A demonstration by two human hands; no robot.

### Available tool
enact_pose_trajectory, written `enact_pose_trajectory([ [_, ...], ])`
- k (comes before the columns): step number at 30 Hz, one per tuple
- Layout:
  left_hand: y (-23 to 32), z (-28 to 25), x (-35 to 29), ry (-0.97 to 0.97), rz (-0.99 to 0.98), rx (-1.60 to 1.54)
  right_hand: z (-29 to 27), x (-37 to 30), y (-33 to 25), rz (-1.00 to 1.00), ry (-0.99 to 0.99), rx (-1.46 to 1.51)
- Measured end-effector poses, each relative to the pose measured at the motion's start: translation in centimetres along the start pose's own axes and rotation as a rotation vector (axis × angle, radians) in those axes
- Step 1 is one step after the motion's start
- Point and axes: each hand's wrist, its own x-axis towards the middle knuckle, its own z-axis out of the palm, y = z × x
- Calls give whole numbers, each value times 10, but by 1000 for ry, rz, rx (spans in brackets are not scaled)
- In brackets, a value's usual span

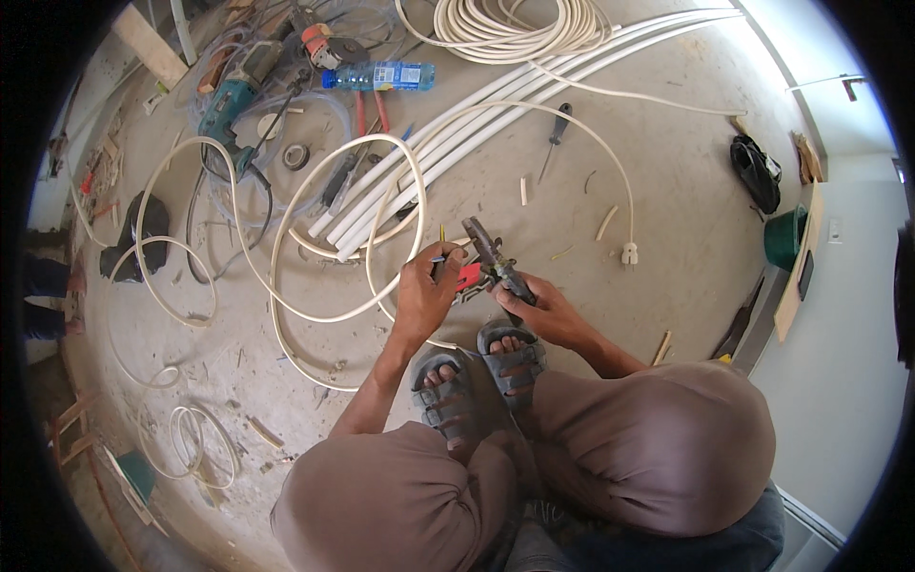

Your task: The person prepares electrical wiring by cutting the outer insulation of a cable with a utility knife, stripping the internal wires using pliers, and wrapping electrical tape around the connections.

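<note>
Dark pliers [487, 246] in R hand [541, 310], tilted, w/ the nose up & to the left. A small red thing [468, 277] (can't tell what) is btwn them & the L hand [425, 291].

left hand [426, 291] curled, fingertips perhaps pinched, partly hidden; right hand [541, 310] gripping, thumb extended; both forearms [374, 389] angled inward, hands close.
</note>
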Motion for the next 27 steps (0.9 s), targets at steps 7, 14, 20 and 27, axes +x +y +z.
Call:
enact_pose_trajectory([
  [7,1,6,1,94,44,0,8,3,0,-41,156,374],
  [14,6,0,0,75,19,15,-45,-14,-17,72,-160,754],
  [20,3,-1,1,87,82,30,-46,0,-1,99,128,-35],
  [27,4,0,7,111,135,65,-15,10,6,20,42,98],
])
